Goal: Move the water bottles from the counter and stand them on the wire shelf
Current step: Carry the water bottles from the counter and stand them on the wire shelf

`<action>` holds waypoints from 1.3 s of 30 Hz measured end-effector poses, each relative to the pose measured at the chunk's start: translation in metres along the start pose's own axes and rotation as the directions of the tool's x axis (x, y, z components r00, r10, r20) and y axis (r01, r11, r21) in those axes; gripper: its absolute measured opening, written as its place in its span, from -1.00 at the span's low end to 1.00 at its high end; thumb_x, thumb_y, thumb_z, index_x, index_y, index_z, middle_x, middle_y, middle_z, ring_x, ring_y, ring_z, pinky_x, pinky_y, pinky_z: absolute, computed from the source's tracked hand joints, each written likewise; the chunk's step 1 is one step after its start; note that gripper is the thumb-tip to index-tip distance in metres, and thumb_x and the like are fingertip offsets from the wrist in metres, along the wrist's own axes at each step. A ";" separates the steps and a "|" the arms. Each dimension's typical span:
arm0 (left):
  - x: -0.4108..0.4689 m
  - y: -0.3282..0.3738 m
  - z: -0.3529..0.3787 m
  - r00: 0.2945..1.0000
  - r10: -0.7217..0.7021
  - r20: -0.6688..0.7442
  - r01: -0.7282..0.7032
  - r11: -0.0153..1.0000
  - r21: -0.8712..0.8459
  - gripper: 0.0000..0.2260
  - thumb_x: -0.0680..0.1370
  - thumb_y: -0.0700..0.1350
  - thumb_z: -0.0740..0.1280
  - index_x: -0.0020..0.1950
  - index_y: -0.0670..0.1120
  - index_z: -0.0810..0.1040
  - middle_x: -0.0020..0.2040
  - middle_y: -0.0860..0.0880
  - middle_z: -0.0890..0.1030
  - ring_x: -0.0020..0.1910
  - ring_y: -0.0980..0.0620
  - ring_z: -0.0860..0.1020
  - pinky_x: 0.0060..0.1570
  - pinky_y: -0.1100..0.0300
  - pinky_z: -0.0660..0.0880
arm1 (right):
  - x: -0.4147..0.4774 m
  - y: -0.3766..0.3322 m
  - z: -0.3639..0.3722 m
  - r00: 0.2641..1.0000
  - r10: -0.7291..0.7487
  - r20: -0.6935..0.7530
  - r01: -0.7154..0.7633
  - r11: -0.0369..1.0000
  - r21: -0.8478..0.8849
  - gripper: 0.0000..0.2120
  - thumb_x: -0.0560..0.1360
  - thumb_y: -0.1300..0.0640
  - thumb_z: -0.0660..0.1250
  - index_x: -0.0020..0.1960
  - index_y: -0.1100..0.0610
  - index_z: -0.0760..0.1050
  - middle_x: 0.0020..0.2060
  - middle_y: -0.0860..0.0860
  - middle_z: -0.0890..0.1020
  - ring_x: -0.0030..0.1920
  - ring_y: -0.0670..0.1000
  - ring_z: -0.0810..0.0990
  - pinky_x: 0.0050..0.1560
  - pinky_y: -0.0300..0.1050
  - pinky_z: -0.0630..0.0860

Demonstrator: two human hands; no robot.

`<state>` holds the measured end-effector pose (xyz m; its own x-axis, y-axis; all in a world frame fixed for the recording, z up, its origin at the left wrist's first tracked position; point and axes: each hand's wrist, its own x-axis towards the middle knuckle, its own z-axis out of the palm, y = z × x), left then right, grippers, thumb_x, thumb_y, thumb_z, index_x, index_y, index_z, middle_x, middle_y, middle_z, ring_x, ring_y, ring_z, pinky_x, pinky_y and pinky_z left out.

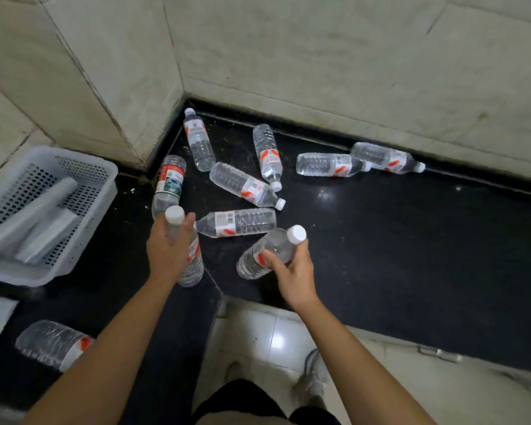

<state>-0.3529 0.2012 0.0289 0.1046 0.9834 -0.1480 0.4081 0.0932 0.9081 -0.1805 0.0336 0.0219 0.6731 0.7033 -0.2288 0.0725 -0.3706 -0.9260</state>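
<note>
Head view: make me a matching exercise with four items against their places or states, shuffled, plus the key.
Column 1
1. white basket
2. green-label bottle
3. right grip
4. left grip

Column 2
A. lying on the black counter near the wall corner
B. holds the tilted bottle, cap up and to the right
C. at the counter's left end, flat white items inside
D. holds the upright bottle, cap toward the camera

Pairs: 1-C, 2-A, 3-B, 4-D

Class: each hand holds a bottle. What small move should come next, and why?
Probably lift both clear of the counter and turn: the left hand grips the left bottle, the right hand the right bottle; no wire shelf is in view.
</note>
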 end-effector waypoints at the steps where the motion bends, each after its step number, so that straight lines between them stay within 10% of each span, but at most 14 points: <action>1: 0.000 0.006 0.007 1.000 -0.004 0.022 0.005 1.000 -0.011 -0.69 0.58 0.13 0.39 0.23 -0.01 0.54 0.17 -0.05 0.60 0.19 -0.06 0.57 0.25 -0.06 0.50 | -0.006 0.003 -0.016 0.998 0.009 -0.064 -0.009 1.000 -0.008 -0.48 0.49 0.03 0.53 0.35 -0.04 0.36 0.23 0.00 0.52 0.23 -0.02 0.55 0.32 0.08 0.51; 6: -0.043 0.068 0.083 0.967 0.107 0.230 -0.091 0.993 -0.079 -0.75 0.60 0.13 0.35 0.13 -0.02 0.58 0.00 0.08 0.65 0.05 0.05 0.61 0.23 -0.11 0.52 | -0.034 -0.001 -0.133 0.908 -0.003 -0.419 -0.014 0.999 -0.039 -0.47 0.51 -0.10 0.46 0.41 -0.04 0.38 0.18 0.04 0.45 0.12 -0.37 0.45 0.30 0.02 0.47; 10: -0.121 0.142 0.162 0.883 0.231 0.409 -0.154 0.965 -0.214 -0.70 0.55 0.23 0.36 -0.11 0.00 0.58 -0.19 0.04 0.67 -0.12 0.04 0.64 -0.03 0.01 0.57 | -0.060 -0.020 -0.249 0.854 -0.081 -0.514 0.107 0.994 0.021 -0.54 0.55 -0.03 0.45 0.39 -0.03 0.41 0.19 0.10 0.52 0.24 0.01 0.54 0.34 0.19 0.48; 16: -0.271 0.236 0.273 0.673 0.396 0.625 -0.166 0.904 -0.394 -0.56 0.40 0.36 0.35 -0.29 -0.01 0.61 -0.33 0.06 0.69 -0.32 0.16 0.66 -0.30 0.30 0.55 | -0.142 -0.008 -0.407 0.814 -0.176 -0.553 0.304 0.941 0.148 -0.45 0.61 0.08 0.38 0.55 -0.03 0.29 0.21 -0.07 0.65 0.23 -0.04 0.64 0.16 -0.19 0.58; 22: -0.439 0.291 0.383 0.412 0.408 0.815 -0.133 0.911 -0.390 -0.52 0.34 0.39 0.45 -0.21 -0.03 0.55 -0.20 -0.18 0.70 -0.22 -0.19 0.71 -0.16 -0.06 0.63 | -0.233 0.046 -0.548 0.691 -0.069 -0.719 0.319 0.922 0.218 -0.50 0.57 0.00 0.36 0.48 -0.13 0.37 0.21 -0.27 0.64 0.24 -0.18 0.61 0.17 -0.27 0.54; 29: -0.607 0.342 0.471 0.168 0.461 0.871 -0.150 0.885 -0.440 -0.61 0.38 0.36 0.40 -0.29 0.04 0.67 -0.24 -0.11 0.73 -0.30 -0.02 0.70 -0.23 0.06 0.64 | -0.309 0.075 -0.699 0.487 0.045 -0.872 0.380 0.888 0.258 -0.65 0.48 -0.12 0.38 0.26 -0.27 0.50 0.28 -0.04 0.63 0.22 -0.02 0.66 0.16 -0.13 0.60; 39: -0.701 0.411 0.621 0.066 0.578 0.814 -0.119 0.814 -0.568 -0.67 0.51 0.26 0.35 -0.19 0.03 0.67 -0.26 -0.02 0.72 -0.27 0.08 0.69 -0.27 0.26 0.57 | -0.289 0.118 -0.868 0.380 0.038 -0.924 0.413 0.887 0.206 -0.68 0.51 -0.09 0.39 0.24 -0.33 0.51 0.21 -0.02 0.68 0.17 0.05 0.69 0.12 -0.08 0.63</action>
<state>0.3047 -0.5462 0.2629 0.9806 -0.0072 0.1961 -0.1956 0.0469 0.9796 0.2721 -0.7402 0.2391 0.9386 -0.3079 0.1558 0.1907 0.0863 -0.9779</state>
